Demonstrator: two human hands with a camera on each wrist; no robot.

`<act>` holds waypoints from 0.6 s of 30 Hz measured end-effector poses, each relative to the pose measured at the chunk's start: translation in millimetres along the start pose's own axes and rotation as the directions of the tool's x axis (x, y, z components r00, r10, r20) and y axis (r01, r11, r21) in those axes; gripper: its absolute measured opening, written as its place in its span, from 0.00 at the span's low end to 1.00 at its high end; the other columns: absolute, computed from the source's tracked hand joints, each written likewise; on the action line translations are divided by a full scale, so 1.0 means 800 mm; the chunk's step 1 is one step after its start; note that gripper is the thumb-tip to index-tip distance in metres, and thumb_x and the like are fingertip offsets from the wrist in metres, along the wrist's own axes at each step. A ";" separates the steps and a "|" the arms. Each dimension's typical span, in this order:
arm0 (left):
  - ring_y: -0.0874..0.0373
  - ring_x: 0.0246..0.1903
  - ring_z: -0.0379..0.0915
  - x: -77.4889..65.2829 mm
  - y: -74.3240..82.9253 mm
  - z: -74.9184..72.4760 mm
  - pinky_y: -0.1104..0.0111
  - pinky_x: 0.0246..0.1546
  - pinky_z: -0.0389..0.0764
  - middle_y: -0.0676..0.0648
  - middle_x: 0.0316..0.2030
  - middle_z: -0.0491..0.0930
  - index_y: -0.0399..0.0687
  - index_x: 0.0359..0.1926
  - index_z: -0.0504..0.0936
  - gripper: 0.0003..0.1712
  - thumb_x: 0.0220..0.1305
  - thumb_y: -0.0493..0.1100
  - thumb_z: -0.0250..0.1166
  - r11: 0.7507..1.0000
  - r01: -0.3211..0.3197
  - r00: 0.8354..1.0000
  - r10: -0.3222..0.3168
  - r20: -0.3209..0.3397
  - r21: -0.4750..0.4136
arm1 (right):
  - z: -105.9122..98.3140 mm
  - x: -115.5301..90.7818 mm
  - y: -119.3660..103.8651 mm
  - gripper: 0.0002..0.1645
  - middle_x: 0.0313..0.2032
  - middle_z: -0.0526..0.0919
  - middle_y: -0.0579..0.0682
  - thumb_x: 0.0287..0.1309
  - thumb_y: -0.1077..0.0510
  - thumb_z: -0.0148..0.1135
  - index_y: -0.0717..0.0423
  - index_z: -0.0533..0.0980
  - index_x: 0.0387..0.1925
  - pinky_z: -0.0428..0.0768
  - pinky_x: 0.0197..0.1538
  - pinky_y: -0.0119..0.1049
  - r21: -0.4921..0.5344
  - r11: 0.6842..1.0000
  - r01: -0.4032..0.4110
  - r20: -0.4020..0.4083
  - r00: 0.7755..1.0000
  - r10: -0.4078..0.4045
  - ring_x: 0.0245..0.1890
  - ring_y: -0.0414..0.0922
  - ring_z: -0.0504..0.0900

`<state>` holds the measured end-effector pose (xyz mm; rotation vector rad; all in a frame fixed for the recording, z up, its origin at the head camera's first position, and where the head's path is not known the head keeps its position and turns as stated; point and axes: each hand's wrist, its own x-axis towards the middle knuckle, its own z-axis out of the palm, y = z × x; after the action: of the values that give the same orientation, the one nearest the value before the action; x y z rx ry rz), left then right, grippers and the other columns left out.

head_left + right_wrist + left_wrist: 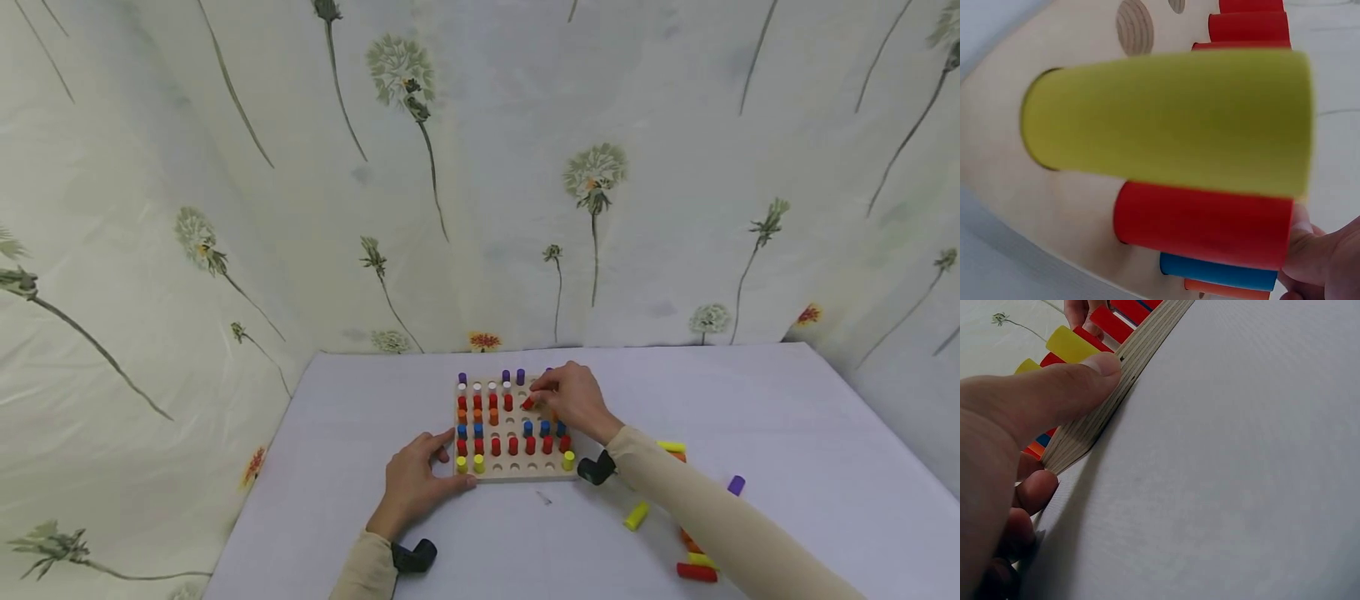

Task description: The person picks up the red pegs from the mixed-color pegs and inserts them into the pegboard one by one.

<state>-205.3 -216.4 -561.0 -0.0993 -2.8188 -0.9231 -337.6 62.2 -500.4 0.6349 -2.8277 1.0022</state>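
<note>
A wooden pegboard (517, 478) lies on the table, with rows of pegs standing in its holes. My left hand (417, 477) grips its near left corner, the thumb on the front edge and the other fingers along the left side. A yellow peg (1072, 344) stands right behind that thumb. Over the back right part of the board, my right hand (577, 402) pinches a tilted red peg (528, 403) at the end of a row of upright red ones. In the right wrist view a yellow peg (1172, 122) blocks much of the board, and the held peg is hidden.
To the right lie loose pegs: a yellow one (636, 516), a purple one (737, 485), a red one (697, 572) and several orange and yellow ones partly under the right sleeve (697, 492). A flower-printed cloth (480, 167) hangs behind the table (360, 400).
</note>
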 end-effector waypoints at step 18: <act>0.67 0.28 0.62 -0.001 0.003 0.000 0.72 0.30 0.62 0.61 0.32 0.75 0.52 0.67 0.84 0.50 0.47 0.71 0.82 1.000 -0.001 1.000 0.001 -0.004 0.013 | 0.014 0.002 -0.015 0.04 0.30 0.91 0.44 0.59 0.57 0.79 0.53 0.92 0.35 0.71 0.43 0.40 -0.103 0.991 0.084 0.003 0.996 -0.084 0.35 0.44 0.73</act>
<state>-204.1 -213.9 -559.9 -0.0973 -2.8206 -0.9033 -333.3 46.4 -502.0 0.7349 -2.8033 0.8375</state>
